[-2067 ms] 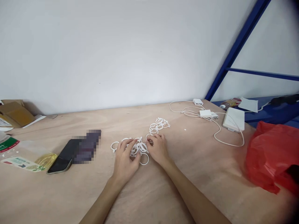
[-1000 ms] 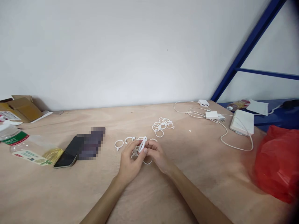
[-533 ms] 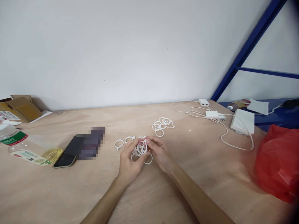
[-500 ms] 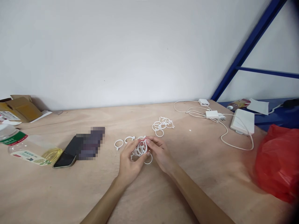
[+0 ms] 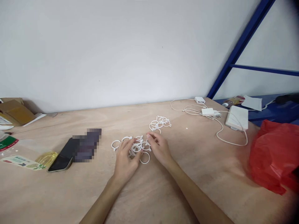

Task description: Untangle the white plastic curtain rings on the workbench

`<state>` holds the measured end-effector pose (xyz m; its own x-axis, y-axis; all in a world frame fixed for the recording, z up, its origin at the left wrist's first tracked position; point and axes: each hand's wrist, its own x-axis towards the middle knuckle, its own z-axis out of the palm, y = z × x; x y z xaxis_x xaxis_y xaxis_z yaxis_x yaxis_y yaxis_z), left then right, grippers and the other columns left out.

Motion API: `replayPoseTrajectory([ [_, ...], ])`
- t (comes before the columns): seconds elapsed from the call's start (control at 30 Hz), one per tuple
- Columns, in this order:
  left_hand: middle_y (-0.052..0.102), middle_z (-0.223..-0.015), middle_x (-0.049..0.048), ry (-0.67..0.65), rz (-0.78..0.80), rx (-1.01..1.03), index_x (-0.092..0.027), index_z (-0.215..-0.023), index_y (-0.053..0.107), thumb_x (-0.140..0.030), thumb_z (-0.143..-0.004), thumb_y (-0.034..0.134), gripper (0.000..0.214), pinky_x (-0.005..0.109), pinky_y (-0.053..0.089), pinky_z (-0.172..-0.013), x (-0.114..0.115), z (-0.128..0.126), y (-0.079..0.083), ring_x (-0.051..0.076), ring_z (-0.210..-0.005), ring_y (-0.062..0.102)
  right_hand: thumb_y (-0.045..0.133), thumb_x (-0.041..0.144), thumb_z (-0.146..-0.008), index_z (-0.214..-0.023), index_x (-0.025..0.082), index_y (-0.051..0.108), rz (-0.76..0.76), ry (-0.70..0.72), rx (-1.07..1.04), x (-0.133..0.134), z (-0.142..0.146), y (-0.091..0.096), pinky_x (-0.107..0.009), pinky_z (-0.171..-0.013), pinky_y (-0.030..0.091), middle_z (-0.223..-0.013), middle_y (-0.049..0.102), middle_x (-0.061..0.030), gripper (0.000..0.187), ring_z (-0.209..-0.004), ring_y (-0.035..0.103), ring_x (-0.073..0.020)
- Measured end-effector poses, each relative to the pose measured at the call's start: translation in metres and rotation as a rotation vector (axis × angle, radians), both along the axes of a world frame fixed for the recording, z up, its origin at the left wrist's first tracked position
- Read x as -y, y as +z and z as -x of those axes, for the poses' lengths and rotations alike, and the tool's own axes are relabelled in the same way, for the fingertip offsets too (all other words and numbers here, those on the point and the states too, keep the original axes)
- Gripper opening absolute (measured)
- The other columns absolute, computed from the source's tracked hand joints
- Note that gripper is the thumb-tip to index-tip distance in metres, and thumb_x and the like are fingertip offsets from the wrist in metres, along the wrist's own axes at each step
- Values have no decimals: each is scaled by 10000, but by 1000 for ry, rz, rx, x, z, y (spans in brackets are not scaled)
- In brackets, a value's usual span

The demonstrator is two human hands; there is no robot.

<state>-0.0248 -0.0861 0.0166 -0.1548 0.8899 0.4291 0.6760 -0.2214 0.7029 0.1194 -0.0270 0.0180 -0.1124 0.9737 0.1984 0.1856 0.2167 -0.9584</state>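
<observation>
2 wht ring piles [image 5: 141,147]; L hand [image 5: 125,161] round nearer, R hand [image 5: 160,150] beside; can't tell either grip.

Both hands [image 5: 126,161] at loose white rings [image 5: 141,142] on wooden tabletop [image 5: 149,196]

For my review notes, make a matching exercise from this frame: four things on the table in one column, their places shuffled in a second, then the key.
Things
1. Nearer cluster of white rings
2. Smartphone
3. Red plastic bag
4. Cardboard box

Places
A. At the far left of the view, near the wall
B. At the fingertips of the left hand
C. At the right side of the view
D. Lying flat, next to the clear bottle

Right pairs: 1-B, 2-D, 3-C, 4-A
</observation>
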Motion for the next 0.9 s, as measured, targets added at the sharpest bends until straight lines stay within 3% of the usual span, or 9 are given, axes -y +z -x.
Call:
replayPoseTrajectory([
  [0.07,620,-1143,96,39,35,-107,-182,-1157,612,-221,-761,617,398,474,409,-977,-2,3,-5,272,-1092,530,523,272,-821,-1001,169,657,-151,-116,370,-7,-8,-8,-402,-899,366,-1042,642,-112,247,-1027,509,-271],
  [0.13,589,-1182,105,46,68,-178,-176,-1211,579,-167,-744,585,468,485,393,-993,-4,4,-8,277,-1119,505,526,239,-811,-1037,166,647,-193,-152,638,-13,-15,-15,-424,-901,350,-1093,617,-132,267,-1048,481,-296],
  [0.23,544,-1220,106,21,59,-215,-185,-1259,539,-117,-712,557,552,483,377,-1010,-2,2,-9,275,-1153,473,509,206,-810,-980,169,651,-166,-144,756,-17,-19,-20,-389,-847,379,-1029,615,-127,225,-979,511,-274],
  [0.37,531,-1210,88,-20,-20,-195,-218,-1235,544,-98,-703,534,546,476,373,-1013,2,-1,-5,264,-1153,467,466,142,-789,-841,167,646,-157,-152,650,-21,-18,-20,-354,-833,397,-940,626,-113,189,-928,540,-245],
  [0.57,545,-1159,87,-40,-86,-160,-222,-1171,570,-164,-771,539,405,462,400,-983,2,-1,-3,255,-1122,491,465,238,-805,-851,171,625,-109,-256,383,-25,-19,-20,-326,-763,424,-881,660,-81,180,-815,581,-214],
  [0.9,552,-1145,85,-55,-82,-142,-225,-1153,572,-190,-810,538,347,452,405,-988,3,-3,-1,246,-1125,485,536,353,-765,-784,194,673,20,-133,138,-17,-11,-9,-290,-688,453,-783,714,-32,211,-719,628,-191],
])
